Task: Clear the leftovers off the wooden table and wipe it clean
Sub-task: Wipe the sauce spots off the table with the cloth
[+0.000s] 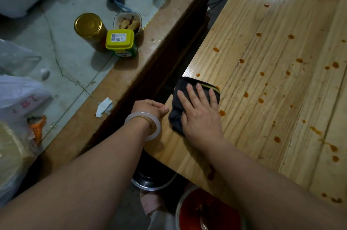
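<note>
One flat right hand (200, 109) on cloth (175, 115); left hand (150, 107) perhaps curled.

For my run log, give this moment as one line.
phase: wiping | right hand: flat on dark cloth | left hand: at table edge | orange spots: unwiped beyond cloth

Right hand (201, 111) palm down, fingers spread and straight — forearm (262, 177) stretched in from lower right. Left hand (150, 107) just beside it, back up, fingers hidden.

A gold-lidded jar (88, 26) stands just beside a yellow-lidded tub (120, 39).
</note>
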A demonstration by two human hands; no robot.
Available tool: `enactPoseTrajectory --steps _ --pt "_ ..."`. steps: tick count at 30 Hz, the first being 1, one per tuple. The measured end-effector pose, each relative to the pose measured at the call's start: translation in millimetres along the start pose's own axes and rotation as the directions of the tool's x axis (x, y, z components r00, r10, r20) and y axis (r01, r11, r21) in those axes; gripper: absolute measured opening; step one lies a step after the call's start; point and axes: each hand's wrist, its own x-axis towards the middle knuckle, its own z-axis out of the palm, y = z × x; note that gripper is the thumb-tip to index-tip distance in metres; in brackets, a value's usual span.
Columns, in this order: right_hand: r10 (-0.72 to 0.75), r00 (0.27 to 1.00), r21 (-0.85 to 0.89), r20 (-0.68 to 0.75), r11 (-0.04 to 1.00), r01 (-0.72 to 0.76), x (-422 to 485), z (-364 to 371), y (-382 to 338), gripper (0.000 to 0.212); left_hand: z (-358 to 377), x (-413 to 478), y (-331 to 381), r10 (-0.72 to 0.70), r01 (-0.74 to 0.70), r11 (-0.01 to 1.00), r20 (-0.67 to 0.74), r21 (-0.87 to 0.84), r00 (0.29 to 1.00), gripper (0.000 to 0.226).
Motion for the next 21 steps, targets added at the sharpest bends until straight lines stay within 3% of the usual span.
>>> enactPoseTrajectory --steps 7,14,21 --pt "-0.069 0.997 0.033 -0.019 0.997 0.070 -49.5 10.7 -21.9 0.067 0.4 -0.2 -2.5 0.009 -0.009 1.000 -0.003 0.007 1.000 0.009" --pt "-0.203 0.979 -0.048 -0.015 0.978 0.202 -54.4 12.6 9.0 0.066 3.9 0.8 0.2 0.031 -0.031 1.000 -0.004 -0.002 1.000 0.006" --pt "-0.101 0.992 -0.015 -0.076 0.995 0.101 -8.7 -4.5 55.0 0.062 5.6 2.0 -3.6 0.047 -0.046 0.998 -0.040 0.032 0.998 0.007"
